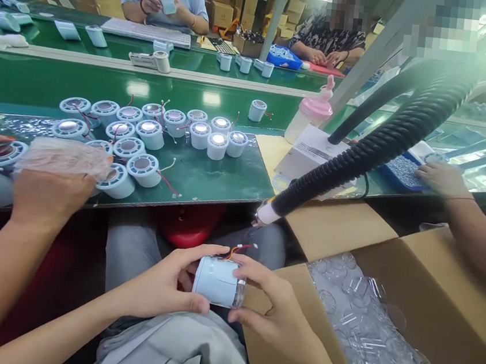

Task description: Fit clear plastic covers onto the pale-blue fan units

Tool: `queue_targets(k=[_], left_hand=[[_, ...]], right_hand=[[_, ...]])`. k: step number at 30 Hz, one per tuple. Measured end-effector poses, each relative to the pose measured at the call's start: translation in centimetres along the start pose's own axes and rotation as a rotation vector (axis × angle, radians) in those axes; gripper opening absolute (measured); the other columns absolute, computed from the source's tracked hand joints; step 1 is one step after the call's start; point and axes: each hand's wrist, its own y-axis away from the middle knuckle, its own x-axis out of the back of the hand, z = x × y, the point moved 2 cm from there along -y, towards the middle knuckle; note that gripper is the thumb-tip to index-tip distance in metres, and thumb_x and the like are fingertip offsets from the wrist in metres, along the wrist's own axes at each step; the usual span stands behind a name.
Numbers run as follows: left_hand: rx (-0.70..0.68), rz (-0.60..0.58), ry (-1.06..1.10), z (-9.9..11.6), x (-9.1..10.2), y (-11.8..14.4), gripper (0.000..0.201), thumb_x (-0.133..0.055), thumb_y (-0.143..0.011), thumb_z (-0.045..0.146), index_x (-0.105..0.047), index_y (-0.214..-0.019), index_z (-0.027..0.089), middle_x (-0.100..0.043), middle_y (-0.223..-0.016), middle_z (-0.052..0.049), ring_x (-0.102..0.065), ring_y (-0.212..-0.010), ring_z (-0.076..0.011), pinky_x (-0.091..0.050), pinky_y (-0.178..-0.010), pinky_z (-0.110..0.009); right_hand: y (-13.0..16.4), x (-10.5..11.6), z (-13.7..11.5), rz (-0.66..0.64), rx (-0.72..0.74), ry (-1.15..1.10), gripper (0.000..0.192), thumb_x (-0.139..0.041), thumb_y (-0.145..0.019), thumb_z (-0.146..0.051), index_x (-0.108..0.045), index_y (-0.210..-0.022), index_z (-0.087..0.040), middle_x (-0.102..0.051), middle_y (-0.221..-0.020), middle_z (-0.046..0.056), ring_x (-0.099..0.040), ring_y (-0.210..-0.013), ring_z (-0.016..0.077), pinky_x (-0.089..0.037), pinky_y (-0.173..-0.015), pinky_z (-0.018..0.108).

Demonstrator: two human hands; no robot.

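Note:
Over my lap, a light blue cylindrical housing [215, 281] lies on its side between both hands. My left hand [174, 282] is closed round its left end, thumb below and fingers on top. At the right end, my right hand [263, 294] pinches the housing where a clear plastic part [239, 293] shows at its rim. Thin red, yellow and dark wires [236, 251] with a small white connector stick up from the top. The inside of the housing is hidden from me.
Similar blue housings [142, 170] crowd the green bench [208, 184]. A co-worker's hand in a plastic wrap [61, 157] reaches in from the left. A black flexible hose [359, 148] hangs ahead. At right stands a cardboard box [442, 307] of clear plastic parts [366, 328].

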Motion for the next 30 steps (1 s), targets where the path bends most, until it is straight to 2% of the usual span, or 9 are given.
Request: queue_targets(k=[6,15,21,26,30], left_hand=[[-0.132,-0.01,-0.157,0.9,0.4,0.4,0.074,-0.081,-0.066,0.024,-0.049,-0.133,0.032,-0.048,-0.14,-0.009,-0.051,-0.122,-0.0282,-0.046,-0.097,-0.038],[-0.115,0.021,-0.346,1.3,0.8,1.0,0.081,-0.083,-0.062,0.029,-0.047,-0.135,0.028,-0.049,-0.139,-0.01,-0.05,-0.123,-0.0299,-0.041,-0.103,-0.042],[-0.181,0.032,-0.492,1.5,1.0,1.2,0.082,-0.082,-0.063,0.033,-0.045,-0.136,0.03,-0.049,-0.14,-0.009,-0.049,-0.125,-0.0297,-0.035,-0.108,-0.046],[-0.221,0.021,-0.513,1.8,0.8,1.2,0.079,-0.082,-0.064,0.029,-0.046,-0.135,0.028,-0.049,-0.14,-0.01,-0.047,-0.127,-0.0302,-0.035,-0.108,-0.046],[-0.243,0.011,-0.494,2.0,0.6,1.1,0.078,-0.081,-0.065,0.028,-0.047,-0.135,0.029,-0.049,-0.141,-0.01,-0.046,-0.128,-0.0302,-0.034,-0.109,-0.046]], right_hand=[[-0.5,-0.2,-0.6,-0.033,-0.172,-0.288,0.048,-0.079,-0.069,-0.021,-0.055,-0.111,-0.027,-0.058,-0.126,0.005,-0.058,-0.114,0.0209,-0.052,-0.092,0.032],[-0.6,-0.7,-1.1,-0.068,-0.346,-0.58,0.046,-0.079,-0.07,-0.021,-0.055,-0.109,-0.027,-0.062,-0.106,0.0,-0.06,-0.097,0.0147,-0.051,-0.083,0.025],[-0.9,-1.1,-1.1,-0.07,-0.466,-0.753,0.049,-0.08,-0.068,-0.033,-0.05,-0.105,-0.023,-0.06,-0.095,0.0,-0.057,-0.08,0.0115,-0.047,-0.064,0.02],[-1.0,-1.1,-1.1,-0.06,-0.523,-0.762,0.054,-0.079,-0.065,-0.046,-0.049,-0.102,-0.021,-0.059,-0.09,0.001,-0.055,-0.073,0.0106,-0.043,-0.06,0.02],[-1.1,-1.3,-1.1,-0.052,-0.529,-0.826,0.053,-0.076,-0.066,-0.053,-0.047,-0.096,-0.021,-0.058,-0.082,-0.002,-0.055,-0.064,0.0095,-0.047,-0.058,0.022]])
